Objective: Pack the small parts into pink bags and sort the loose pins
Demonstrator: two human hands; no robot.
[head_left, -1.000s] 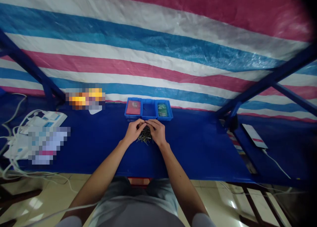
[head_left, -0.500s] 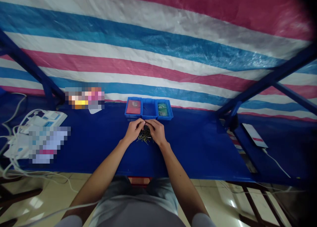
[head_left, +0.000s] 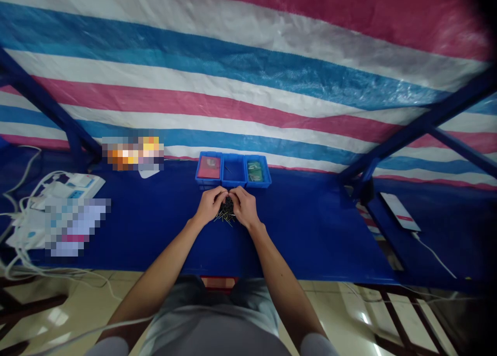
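Observation:
My left hand [head_left: 211, 203] has its fingertips pinched together at the far edge of a pile of screws or nails [head_left: 225, 211]. Facing it from the other side, my right hand [head_left: 243, 205] is pinched too, its fingertips close to the left ones. Whatever lies between the fingers is too small and hidden to make out. The pile is dark, with thin brassy shanks sticking out towards me. Just beyond the hands stand three small blue bins: a left bin with a pink bottom [head_left: 209, 168], a middle bin [head_left: 234, 179] with one thin dark piece, and a right bin with a green bottom [head_left: 257, 170] holding small silvery pieces.
White power strips with tangled cables [head_left: 73, 187] lie at the left of the blue table [head_left: 310, 226]. A phone on a cable [head_left: 399, 211] rests at the right. Blue metal bars [head_left: 411, 125] slope down on both sides before a striped sheet [head_left: 233, 97].
My right hand's fingertips have shifted slightly and drawn a little apart from the left ones. My left hand has barely moved.

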